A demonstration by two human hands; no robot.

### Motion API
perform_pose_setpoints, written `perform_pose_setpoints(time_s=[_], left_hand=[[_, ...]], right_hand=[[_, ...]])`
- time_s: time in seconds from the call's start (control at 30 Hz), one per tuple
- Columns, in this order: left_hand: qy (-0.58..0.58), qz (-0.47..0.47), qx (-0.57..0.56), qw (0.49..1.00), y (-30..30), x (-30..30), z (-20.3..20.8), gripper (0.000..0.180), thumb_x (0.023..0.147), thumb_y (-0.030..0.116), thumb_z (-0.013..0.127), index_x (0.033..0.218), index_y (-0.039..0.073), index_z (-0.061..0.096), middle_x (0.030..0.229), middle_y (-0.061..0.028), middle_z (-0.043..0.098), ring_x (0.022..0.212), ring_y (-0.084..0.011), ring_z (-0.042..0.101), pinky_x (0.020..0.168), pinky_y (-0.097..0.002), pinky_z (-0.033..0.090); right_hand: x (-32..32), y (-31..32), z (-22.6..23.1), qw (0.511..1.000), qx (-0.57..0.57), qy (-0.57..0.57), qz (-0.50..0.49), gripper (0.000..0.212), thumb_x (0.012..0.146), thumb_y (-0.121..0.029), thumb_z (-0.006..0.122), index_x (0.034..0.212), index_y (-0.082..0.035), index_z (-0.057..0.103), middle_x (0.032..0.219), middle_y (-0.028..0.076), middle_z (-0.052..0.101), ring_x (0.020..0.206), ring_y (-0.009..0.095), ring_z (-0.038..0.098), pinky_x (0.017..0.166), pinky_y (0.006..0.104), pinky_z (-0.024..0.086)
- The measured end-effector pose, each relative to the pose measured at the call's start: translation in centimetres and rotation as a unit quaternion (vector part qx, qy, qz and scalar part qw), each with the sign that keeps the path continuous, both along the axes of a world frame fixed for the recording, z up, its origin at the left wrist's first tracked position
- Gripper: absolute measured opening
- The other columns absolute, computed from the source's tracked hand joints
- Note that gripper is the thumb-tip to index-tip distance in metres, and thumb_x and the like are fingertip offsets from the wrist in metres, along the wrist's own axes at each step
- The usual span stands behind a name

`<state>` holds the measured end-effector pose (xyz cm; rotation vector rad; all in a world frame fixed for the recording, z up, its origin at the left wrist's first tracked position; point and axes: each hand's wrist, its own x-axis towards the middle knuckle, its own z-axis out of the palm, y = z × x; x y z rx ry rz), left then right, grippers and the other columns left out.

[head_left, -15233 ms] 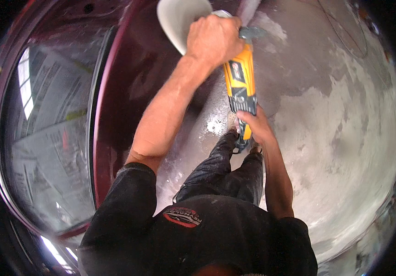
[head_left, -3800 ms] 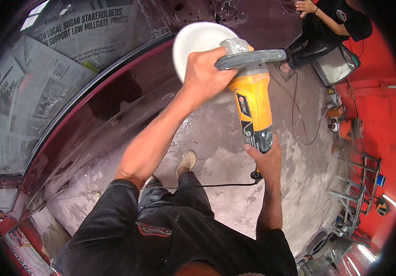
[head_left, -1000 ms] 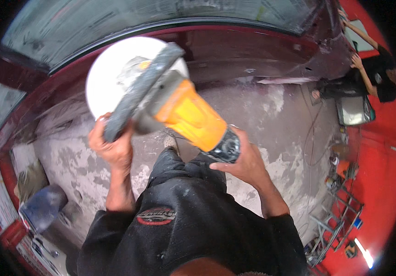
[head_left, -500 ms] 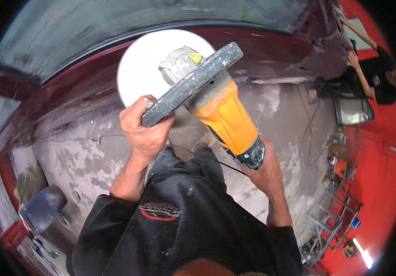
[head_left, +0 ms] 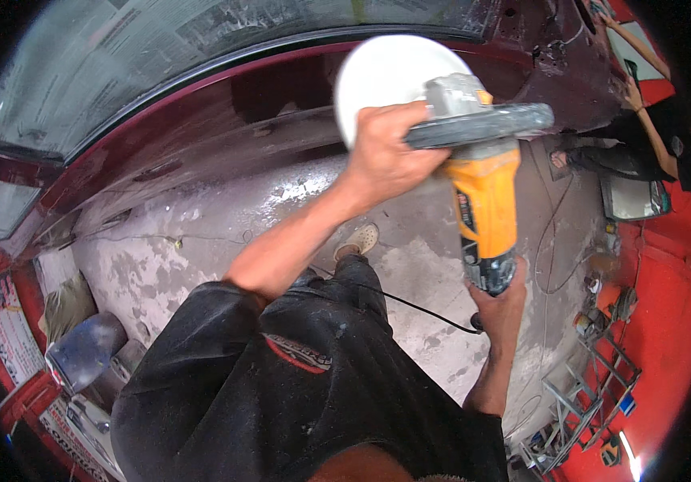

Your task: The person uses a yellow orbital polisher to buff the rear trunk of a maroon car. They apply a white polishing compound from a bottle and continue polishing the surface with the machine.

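Two hands (head_left: 386,153) (head_left: 502,304), yellow polisher (head_left: 490,205) held between them

The left forearm (head_left: 297,239) slants up toward half past one, ending in the left grip (head_left: 386,157), curled closed. Near four o'clock, the right grip (head_left: 504,301) is wrapped tight, the right forearm (head_left: 492,373) below it pointing almost to twelve.

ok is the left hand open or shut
Shut: the left hand wraps around one end of the dark bar handle on the yellow power tool.
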<state>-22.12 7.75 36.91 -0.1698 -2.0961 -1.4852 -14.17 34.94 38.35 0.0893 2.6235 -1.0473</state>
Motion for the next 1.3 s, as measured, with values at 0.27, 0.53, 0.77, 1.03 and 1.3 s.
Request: perform_pose_setpoints(time_s=[0.27,0.53,0.77,1.03,1.3], left_hand=[[-0.007,-0.015,0.029,0.999,0.7,-1.3,-0.6,0.013,0.067,0.002,0.072,0.077,-0.003,0.065,0.065,-0.0153,0.063,0.058,-0.0162,0.061,0.056,-0.0309,0.047],[-0.005,0.072,0.008,0.997,-4.5,4.2,3.5,0.016,0.064,-0.001,0.074,0.068,-0.001,0.059,0.059,-0.0117,0.056,0.051,-0.0165,0.055,0.050,-0.0306,0.041],[0.007,0.170,-0.036,0.985,-8.5,9.9,9.7,0.017,0.063,-0.003,0.074,0.067,0.001,0.057,0.059,-0.0095,0.055,0.050,-0.0164,0.054,0.050,-0.0289,0.041],[0.013,0.298,-0.085,0.951,-7.8,14.8,18.0,0.015,0.067,-0.003,0.072,0.071,0.000,0.058,0.062,-0.0057,0.056,0.055,-0.0096,0.053,0.053,-0.0266,0.042],[0.010,0.435,-0.130,0.891,-9.3,19.3,23.8,0.008,0.083,0.005,0.073,0.083,0.000,0.067,0.072,0.0002,0.062,0.065,-0.0088,0.057,0.061,-0.0253,0.045]], right_hand=[[-0.9,0.7,1.0,1.000,0.004,0.009,-0.003,0.053,0.068,-0.005,0.080,0.112,-0.003,0.051,0.095,0.011,0.063,0.089,0.023,0.062,0.082,0.0353,0.048],[-0.8,-3.0,4.7,0.995,0.013,-0.003,0.100,0.064,0.068,-0.003,0.082,0.122,-0.002,0.049,0.098,0.016,0.070,0.093,0.027,0.070,0.082,0.0362,0.053],[-0.5,-6.7,9.2,0.983,-0.024,0.013,0.183,0.060,0.065,-0.002,0.080,0.117,-0.001,0.049,0.094,0.014,0.068,0.088,0.024,0.067,0.081,0.0347,0.051],[-2.3,-7.8,14.8,0.954,-0.099,0.021,0.282,0.064,0.068,-0.003,0.080,0.125,-0.001,0.050,0.100,0.019,0.069,0.094,0.029,0.069,0.084,0.0358,0.051],[-4.0,-10.0,20.1,0.896,-0.160,0.033,0.412,0.075,0.069,0.000,0.074,0.135,-0.004,0.039,0.104,0.029,0.066,0.098,0.044,0.067,0.080,0.0480,0.052]])
